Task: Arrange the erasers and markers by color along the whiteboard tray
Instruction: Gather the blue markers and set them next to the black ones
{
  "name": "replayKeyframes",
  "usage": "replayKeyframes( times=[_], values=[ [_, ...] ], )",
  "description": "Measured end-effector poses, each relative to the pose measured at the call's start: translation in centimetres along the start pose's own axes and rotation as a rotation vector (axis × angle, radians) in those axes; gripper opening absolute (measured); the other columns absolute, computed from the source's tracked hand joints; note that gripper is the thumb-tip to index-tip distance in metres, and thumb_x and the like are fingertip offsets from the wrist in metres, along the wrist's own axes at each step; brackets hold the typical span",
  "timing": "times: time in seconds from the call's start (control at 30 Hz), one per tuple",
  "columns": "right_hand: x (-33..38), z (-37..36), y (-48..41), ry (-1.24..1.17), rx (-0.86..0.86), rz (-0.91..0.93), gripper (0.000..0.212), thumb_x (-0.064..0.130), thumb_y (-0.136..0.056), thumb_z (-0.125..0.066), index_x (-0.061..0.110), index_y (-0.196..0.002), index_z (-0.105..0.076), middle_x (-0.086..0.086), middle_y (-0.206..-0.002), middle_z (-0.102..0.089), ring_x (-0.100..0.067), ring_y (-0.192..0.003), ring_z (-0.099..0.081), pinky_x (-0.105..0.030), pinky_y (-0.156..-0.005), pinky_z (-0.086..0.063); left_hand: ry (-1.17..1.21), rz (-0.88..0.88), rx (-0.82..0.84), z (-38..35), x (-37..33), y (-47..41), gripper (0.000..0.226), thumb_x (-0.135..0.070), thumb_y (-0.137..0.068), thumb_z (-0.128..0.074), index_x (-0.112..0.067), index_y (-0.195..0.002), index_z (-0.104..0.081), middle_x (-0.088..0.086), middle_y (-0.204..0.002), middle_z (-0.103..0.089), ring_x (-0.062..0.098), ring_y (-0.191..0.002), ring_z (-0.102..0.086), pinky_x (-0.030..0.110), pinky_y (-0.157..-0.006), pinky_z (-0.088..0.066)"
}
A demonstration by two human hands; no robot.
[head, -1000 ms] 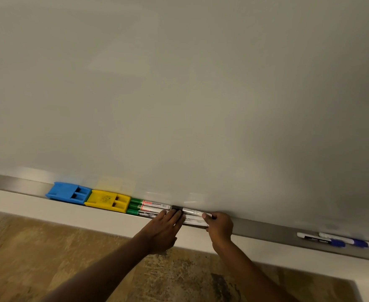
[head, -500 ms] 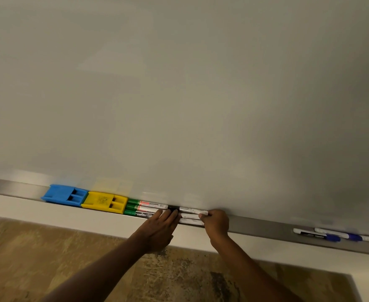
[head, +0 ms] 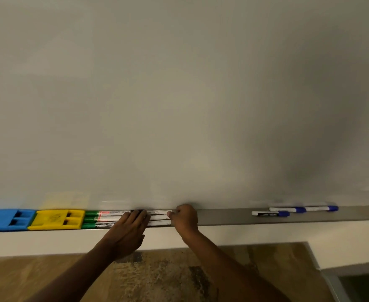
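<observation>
On the grey whiteboard tray (head: 222, 217) a blue eraser (head: 7, 219) lies at the far left with a yellow eraser (head: 56, 219) against it. Three green markers (head: 100, 219) follow side by side, then black-capped markers (head: 158, 217) between my hands. My left hand (head: 131, 227) lies with straight fingers over the black caps. My right hand (head: 184, 217) has its fingers curled against the right ends of the black markers. Three blue markers (head: 292, 210) lie further right on the tray.
The whiteboard (head: 179, 94) fills the upper view. Below the tray runs a white ledge (head: 244, 235), then a brown patterned floor (head: 168, 277). The ledge ends in a corner at the lower right.
The view has shifted left and tilted, so the tray now looks level. Both hands stay on the black markers, pressed slightly closer against the green ones.
</observation>
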State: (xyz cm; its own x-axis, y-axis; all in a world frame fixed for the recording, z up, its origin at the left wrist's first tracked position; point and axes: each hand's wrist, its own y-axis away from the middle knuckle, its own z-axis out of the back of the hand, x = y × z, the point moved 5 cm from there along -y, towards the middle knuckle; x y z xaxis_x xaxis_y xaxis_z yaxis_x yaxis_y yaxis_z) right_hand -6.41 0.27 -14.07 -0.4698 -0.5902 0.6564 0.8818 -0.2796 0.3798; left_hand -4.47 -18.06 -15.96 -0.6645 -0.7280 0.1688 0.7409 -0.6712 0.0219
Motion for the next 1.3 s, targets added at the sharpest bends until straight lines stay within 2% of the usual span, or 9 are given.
replayKeyframes(
  times=[0.07, 0.1, 0.17, 0.33, 0.47, 0.6, 0.63, 0.77, 1.3],
  values=[
    [-0.5, 0.9, -0.1, 0.027, -0.003, 0.036, 0.046, 0.032, -0.083, -0.071, 0.025, -0.051, -0.038, 0.008, -0.056, -0.036, -0.019, -0.07, -0.045, -0.024, -0.062, -0.031, 0.009, 0.02, -0.007, 0.8, -0.3, -0.7, 0.059, -0.039, -0.077, -0.051, -0.003, -0.123, -0.059, 0.018, -0.118, -0.062, 0.034, -0.103, -0.058, 0.041, -0.083, -0.05],
    [-0.8, 1.5, -0.1, 0.025, -0.003, 0.047, 0.032, 0.029, -0.084, -0.07, 0.022, -0.057, -0.054, 0.004, -0.063, -0.051, -0.021, -0.074, -0.053, -0.024, -0.065, -0.036, 0.018, 0.028, 0.002, 1.2, -0.4, -1.1, 0.059, -0.038, -0.079, -0.044, -0.003, -0.124, -0.058, 0.018, -0.117, -0.062, 0.034, -0.102, -0.058, 0.041, -0.082, -0.05],
    [-1.9, 3.0, -0.1, 0.027, -0.039, 0.075, 0.019, 0.024, -0.085, -0.069, 0.007, -0.091, -0.073, -0.008, -0.094, -0.07, -0.024, -0.092, -0.065, -0.024, -0.077, -0.046, 0.025, 0.032, 0.022, 1.7, -1.1, -1.8, 0.06, -0.038, -0.08, -0.039, -0.002, -0.125, -0.057, 0.019, -0.118, -0.062, 0.035, -0.102, -0.058, 0.042, -0.08, -0.049],
    [-5.3, 8.1, -0.3, 0.22, -0.168, 0.251, 0.019, 0.009, -0.088, -0.062, 0.001, -0.105, -0.068, -0.014, -0.108, -0.065, -0.026, -0.102, -0.061, -0.023, -0.087, -0.045, 0.044, -0.018, 0.008, 2.7, -3.1, -3.8, 0.057, -0.039, -0.081, -0.04, -0.004, -0.124, -0.052, 0.02, -0.118, -0.062, 0.038, -0.102, -0.059, 0.045, -0.077, -0.049],
    [-8.7, 12.0, -0.7, 0.599, -0.145, 0.354, 0.024, 0.002, -0.086, -0.057, 0.003, -0.11, -0.063, -0.012, -0.108, -0.065, -0.024, -0.103, -0.058, -0.028, -0.088, -0.048, 0.08, -0.059, -0.001, 3.3, -4.7, -5.4, 0.055, -0.041, -0.081, -0.042, -0.007, -0.124, -0.047, 0.019, -0.119, -0.061, 0.037, -0.103, -0.057, 0.045, -0.079, -0.048],
    [-11.0, 16.0, -1.1, 0.913, -0.167, 0.359, 0.032, 0.005, -0.042, -0.093, 0.007, -0.062, -0.068, -0.007, -0.058, -0.065, -0.017, -0.053, -0.064, -0.025, -0.045, -0.054, 0.087, -0.085, 0.005, 3.8, -6.2, -7.0, 0.054, -0.041, -0.081, -0.044, -0.009, -0.124, -0.049, 0.017, -0.121, -0.06, 0.037, -0.107, -0.055, 0.046, -0.082, -0.046],
    [-11.6, 16.8, -1.4, 0.984, -0.174, 0.337, 0.034, 0.009, -0.042, -0.095, 0.008, -0.063, -0.069, -0.006, -0.059, -0.066, -0.017, -0.053, -0.064, -0.024, -0.046, -0.055, 0.087, -0.092, 0.004, 3.9, -6.6, -7.4, 0.053, -0.041, -0.081, -0.045, -0.009, -0.123, -0.05, 0.017, -0.121, -0.06, 0.037, -0.107, -0.055, 0.046, -0.083, -0.046],
    [-14.5, 18.6, -3.6, 1.185, -0.043, 0.238, 0.033, 0.014, -0.085, -0.069, 0.005, -0.114, -0.059, -0.013, -0.112, -0.065, -0.026, -0.103, -0.062, -0.035, -0.087, -0.053, 0.095, -0.123, -0.014, 4.6, -8.0, -8.6, 0.053, -0.042, -0.079, -0.047, -0.009, -0.12, -0.052, 0.016, -0.119, -0.061, 0.036, -0.106, -0.056, 0.045, -0.083, -0.046],
    [-17.1, 20.1, -7.0, 1.326, 0.138, 0.319, 0.035, 0.008, -0.086, -0.067, 0.003, -0.119, -0.056, -0.016, -0.124, -0.059, -0.03, -0.114, -0.056, -0.042, -0.095, -0.049, 0.161, -0.153, -0.219, 7.0, -12.9, -11.2, 0.04, -0.039, -0.083, -0.051, -0.013, -0.113, -0.055, 0.012, -0.116, -0.064, 0.03, -0.102, -0.058, 0.038, -0.082, -0.048]
  ],
)
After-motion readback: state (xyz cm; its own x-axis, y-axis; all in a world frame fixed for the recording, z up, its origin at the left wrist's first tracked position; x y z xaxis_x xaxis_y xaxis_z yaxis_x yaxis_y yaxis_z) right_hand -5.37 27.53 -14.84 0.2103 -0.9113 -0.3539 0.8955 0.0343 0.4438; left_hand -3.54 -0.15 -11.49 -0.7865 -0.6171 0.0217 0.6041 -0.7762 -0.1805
